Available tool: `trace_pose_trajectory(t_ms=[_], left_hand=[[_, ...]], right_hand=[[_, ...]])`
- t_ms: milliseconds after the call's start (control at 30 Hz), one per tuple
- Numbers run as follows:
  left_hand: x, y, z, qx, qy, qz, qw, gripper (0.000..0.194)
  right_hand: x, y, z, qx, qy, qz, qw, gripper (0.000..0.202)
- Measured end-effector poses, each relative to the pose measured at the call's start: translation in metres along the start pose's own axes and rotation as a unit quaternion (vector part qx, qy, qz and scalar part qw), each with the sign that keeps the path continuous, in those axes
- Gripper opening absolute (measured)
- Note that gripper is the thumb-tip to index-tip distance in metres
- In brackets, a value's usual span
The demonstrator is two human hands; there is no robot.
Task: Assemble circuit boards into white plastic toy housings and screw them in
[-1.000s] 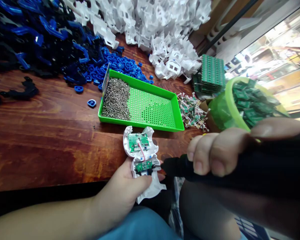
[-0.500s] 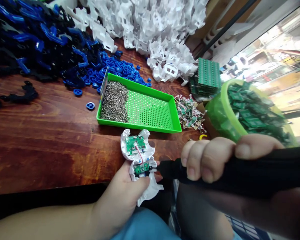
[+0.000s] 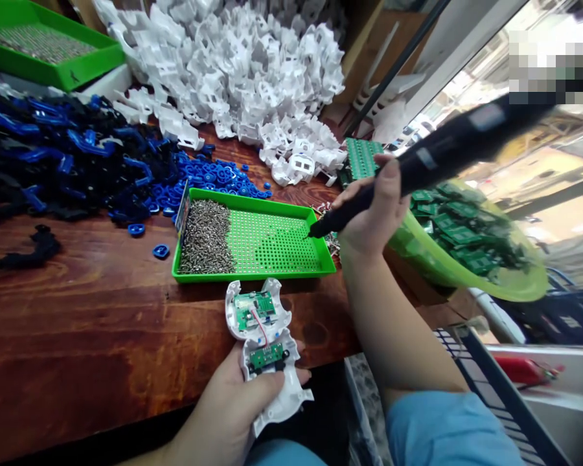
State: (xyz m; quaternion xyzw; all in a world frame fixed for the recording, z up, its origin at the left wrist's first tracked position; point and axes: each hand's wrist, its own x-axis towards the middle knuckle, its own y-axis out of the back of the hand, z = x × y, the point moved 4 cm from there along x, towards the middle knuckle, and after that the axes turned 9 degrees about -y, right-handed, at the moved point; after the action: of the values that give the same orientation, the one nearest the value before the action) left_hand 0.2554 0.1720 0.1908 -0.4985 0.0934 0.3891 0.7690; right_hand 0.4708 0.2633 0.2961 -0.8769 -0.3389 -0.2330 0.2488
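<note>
Wood table (image 3: 102, 336): tray (image 3: 252, 236) ctr, screws (image 3: 206, 239) at its 9 o'clock end; bin (image 3: 420, 248), 3 o'clock, w/ PCBs (image 3: 466, 239); 2nd tray (image 3: 88, 68), 10 o'clock, w/ metal bits (image 3: 48, 44). L hand (image 3: 240, 395) grips shell (image 3: 291, 389), 6 o'clock; R hand (image 3: 375, 217) holds driver (image 3: 432, 155), tip over ctr tray.

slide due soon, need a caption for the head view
Left hand holds a white plastic shell with a circuit board; right hand holds a black electric screwdriver over a green screw tray.

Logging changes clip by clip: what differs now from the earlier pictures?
The right hand has carried the black screwdriver away from the white casing to the right end of the green screw tray. Nothing was let go. The left hand still holds the casing.
</note>
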Motion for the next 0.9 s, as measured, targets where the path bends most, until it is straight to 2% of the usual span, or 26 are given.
trace_pose_trajectory(t_ms=[100, 233, 700, 800, 900], left_hand=[[0.002, 0.005, -0.003, 0.016, 0.014, 0.0, 1.0, 0.04], [0.004, 0.007, -0.005, 0.022, 0.031, -0.005, 0.999, 0.043], [0.001, 0.003, -0.002, -0.037, 0.027, 0.023, 0.999, 0.044], [0.002, 0.002, -0.003, -0.043, 0.027, 0.022, 0.998, 0.042], [0.003, 0.003, -0.005, -0.029, 0.021, 0.012, 0.999, 0.039]], right_hand=[[0.016, -0.007, 0.028, -0.026, -0.008, -0.006, 1.0, 0.02], [0.016, -0.016, 0.04, -0.014, -0.026, -0.031, 0.999, 0.023], [0.009, -0.025, 0.044, -0.032, -0.038, -0.063, 0.997, 0.022], [0.01, -0.024, 0.042, -0.036, -0.029, -0.05, 0.998, 0.02], [0.012, -0.021, 0.028, -0.031, 0.0, -0.009, 0.999, 0.015]])
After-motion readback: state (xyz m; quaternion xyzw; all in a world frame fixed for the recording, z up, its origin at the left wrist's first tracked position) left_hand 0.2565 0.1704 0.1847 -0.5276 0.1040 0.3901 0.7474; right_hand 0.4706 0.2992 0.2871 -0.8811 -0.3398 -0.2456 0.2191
